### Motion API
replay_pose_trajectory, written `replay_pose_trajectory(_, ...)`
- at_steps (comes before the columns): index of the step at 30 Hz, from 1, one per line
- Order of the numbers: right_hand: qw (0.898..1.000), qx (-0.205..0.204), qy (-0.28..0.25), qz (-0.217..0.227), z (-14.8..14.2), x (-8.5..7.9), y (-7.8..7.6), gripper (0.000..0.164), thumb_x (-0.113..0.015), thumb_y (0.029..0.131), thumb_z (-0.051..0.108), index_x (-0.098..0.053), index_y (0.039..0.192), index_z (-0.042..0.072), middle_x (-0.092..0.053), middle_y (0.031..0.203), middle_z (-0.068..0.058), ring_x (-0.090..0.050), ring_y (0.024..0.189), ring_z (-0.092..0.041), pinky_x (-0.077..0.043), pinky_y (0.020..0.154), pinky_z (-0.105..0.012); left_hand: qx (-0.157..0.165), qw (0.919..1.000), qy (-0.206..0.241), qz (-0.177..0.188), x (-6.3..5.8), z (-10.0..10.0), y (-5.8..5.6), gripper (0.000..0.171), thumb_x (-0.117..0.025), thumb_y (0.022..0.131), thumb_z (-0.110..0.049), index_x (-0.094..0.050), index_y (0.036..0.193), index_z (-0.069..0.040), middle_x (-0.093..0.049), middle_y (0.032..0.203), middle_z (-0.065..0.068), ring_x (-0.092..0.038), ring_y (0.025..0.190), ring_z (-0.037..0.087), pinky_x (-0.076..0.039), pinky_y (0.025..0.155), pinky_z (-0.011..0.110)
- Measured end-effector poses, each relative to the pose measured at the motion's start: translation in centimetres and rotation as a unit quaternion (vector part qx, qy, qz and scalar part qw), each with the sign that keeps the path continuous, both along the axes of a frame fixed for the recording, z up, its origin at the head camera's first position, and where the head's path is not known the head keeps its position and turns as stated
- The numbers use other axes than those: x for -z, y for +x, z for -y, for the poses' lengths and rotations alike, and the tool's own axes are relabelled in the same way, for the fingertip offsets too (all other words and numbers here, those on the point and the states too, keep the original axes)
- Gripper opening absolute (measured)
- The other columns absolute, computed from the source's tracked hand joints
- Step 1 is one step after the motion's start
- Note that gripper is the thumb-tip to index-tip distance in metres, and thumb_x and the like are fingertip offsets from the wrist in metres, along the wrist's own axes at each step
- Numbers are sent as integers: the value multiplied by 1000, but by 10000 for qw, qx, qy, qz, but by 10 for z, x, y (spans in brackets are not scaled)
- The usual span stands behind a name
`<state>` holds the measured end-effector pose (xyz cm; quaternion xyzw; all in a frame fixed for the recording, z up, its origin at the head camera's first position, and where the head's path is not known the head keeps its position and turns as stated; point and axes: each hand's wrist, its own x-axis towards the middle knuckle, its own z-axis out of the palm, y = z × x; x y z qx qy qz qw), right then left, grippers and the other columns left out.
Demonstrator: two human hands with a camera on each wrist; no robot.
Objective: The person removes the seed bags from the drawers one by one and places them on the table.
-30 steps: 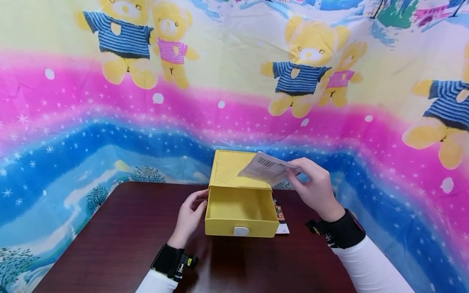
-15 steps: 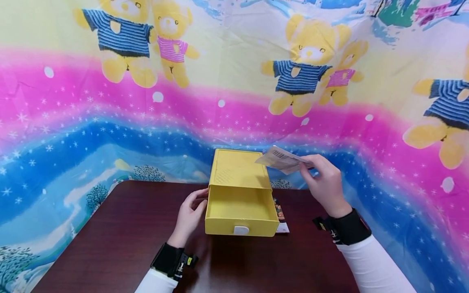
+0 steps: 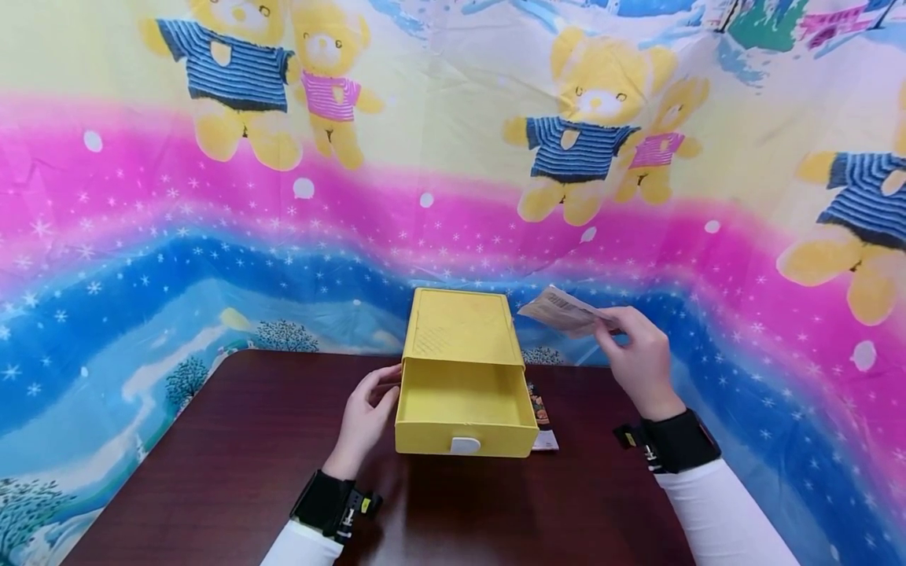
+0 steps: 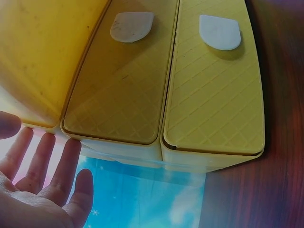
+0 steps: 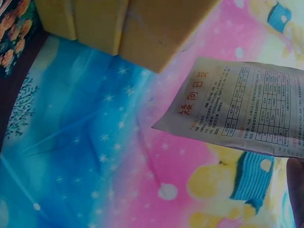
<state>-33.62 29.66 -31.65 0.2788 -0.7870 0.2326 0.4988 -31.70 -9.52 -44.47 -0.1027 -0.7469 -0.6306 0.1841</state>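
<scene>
1. Left hand [image 3: 364, 420] has its fingers loosely extended, gripping nothing, the tips against the side of a yellow drawer unit [image 3: 460, 326] as far as can be told. Right hand [image 3: 637, 354] pinches one end of a printed packet [image 3: 562, 310] between thumb and fingers.
2. Over the last second the left hand has stayed put, so the side nearest it seems steadied.
3. Just right of the left hand, the unit's top drawer [image 3: 467, 397] remains pulled forward, its white handle [image 3: 465, 446] facing the person. Below it, two lower drawers [image 4: 116, 95] are pushed in.
4. Between the hands, beyond the drawer's far side from the left hand, a flat item with an orange-patterned print [image 3: 543, 424] lies partly hidden on the dark table [image 3: 255, 440].
5. Nearer the right hand, the packet is up in the air. In the head view it overlapped the unit's top a second ago; now it sits past that top's edge, tilted, its tables of print turned toward the right wrist camera.
6. Farthest right, the right hand has drifted outward with it. My judgement: packet and drawer are now farther apart, and the handling is unfinished while the pinch holds.
</scene>
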Motion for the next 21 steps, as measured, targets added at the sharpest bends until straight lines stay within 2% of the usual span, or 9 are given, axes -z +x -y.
replay_pose_trajectory(4,9995,276,-94,107,-5,8,-3,26,-73,89,-5,-71,114,2,-68,107,-14,-61,94,-21,-45,85,-17,-29,10000,-25,-3,1,0,0,34,-60,101,-4,-65,135,-12,-66,131,10,-66,115,30,-53,97,43)
replay_pose_trajectory(9,9982,253,-107,534,-16,26,-15,21,-69,95,3,-71,116,6,-68,109,-13,-62,96,-26,-48,88,-33,3,10000,25,36,0,0,-1,34,-60,102,-5,-65,135,-12,-65,133,10,-65,116,30,-53,99,45)
replay_pose_trajectory(10,9981,-19,-112,599,-34,47,-39,20,-66,99,10,-70,118,9,-69,112,-10,-64,99,-24,-49,90,-34,18,10000,34,33,0,0,-1,34,-60,102,-5,-64,135,-12,-65,133,11,-65,117,30,-53,99,45)
replay_pose_trajectory(12,9966,-134,-193,789,-58,75,-70,20,-64,100,12,-69,120,11,-69,116,-8,-65,104,-22,-49,94,-35,22,10000,39,31,-1,0,-1,34,-59,102,-5,-64,135,-11,-64,133,11,-65,117,30,-52,100,43)
replay_pose_trajectory(16,9969,349,46,705,-130,170,-173,21,-63,102,29,-66,123,32,-66,120,12,-62,107,-5,-45,90,-24,-17,9998,53,177,-3,-1,1,35,-58,102,-1,-62,137,-6,-63,135,15,-63,120,33,-51,101,43)
replay_pose_trajectory(17,9949,750,184,655,-133,179,-177,21,-63,102,30,-65,122,38,-65,119,15,-60,104,-3,-43,85,-24,-20,9999,53,162,-2,-1,1,35,-58,102,-1,-62,136,-7,-63,134,15,-64,119,32,-51,101,39)
replay_pose_trajectory(19,9911,931,353,881,-116,169,-157,17,-61,103,32,-65,119,37,-65,115,12,-61,101,-7,-43,80,-30,-11,9998,60,178,-7,-2,5,35,-58,102,-1,-62,137,-6,-63,134,15,-64,119,33,-51,100,38)
replay_pose_trajectory(20,9910,780,350,1031,-115,171,-154,16,-59,105,31,-66,118,33,-66,116,8,-62,101,-11,-43,80,-32,-2,9998,43,195,-13,-3,10,35,-58,102,-1,-62,136,-5,-63,134,16,-64,119,33,-51,100,38)
replay_pose_trajectory(21,9892,743,316,1221,-98,153,-131,13,-58,105,28,-67,115,29,-67,113,4,-63,98,-15,-42,77,-35,7,9998,20,198,-18,-4,14,34,-58,102,-1,-62,136,-4,-63,134,16,-64,118,34,-51,98,37)
